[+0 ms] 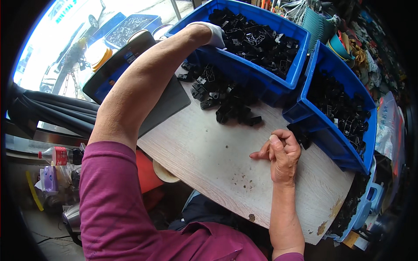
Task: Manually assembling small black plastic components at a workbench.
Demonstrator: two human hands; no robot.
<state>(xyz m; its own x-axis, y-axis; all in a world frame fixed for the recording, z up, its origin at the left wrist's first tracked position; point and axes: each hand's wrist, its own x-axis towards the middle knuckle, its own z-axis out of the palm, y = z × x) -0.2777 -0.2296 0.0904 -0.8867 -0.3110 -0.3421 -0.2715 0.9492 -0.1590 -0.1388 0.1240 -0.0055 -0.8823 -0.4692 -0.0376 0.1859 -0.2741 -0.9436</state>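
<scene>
The loose black parts [230, 104] lie in a pile on the bench [204, 150], against the foot of the large blue bin [252, 71], its lower tip spreading toward the middle. A smaller dark cluster [300, 135] sits just beside the right hand [285, 158], near the second blue bin [324, 126]. The right hand is above the bare surface, narrow, thumb against curled fingers and one finger pointing left; whether anything small is pinched there, I cannot tell. The left hand [215, 35], in a pale glove, reaches to the near left corner of the large bin; its fingers are hidden, so its spread and grip cannot be told. Both bins hold heaps of similar black parts, and their walls close off the far and right sides. A dark flat panel [167, 108] takes up the left side, under the left forearm. Open room runs from the pile down to the front edge, broken only by specks, and between the right forearm and the second bin.
</scene>
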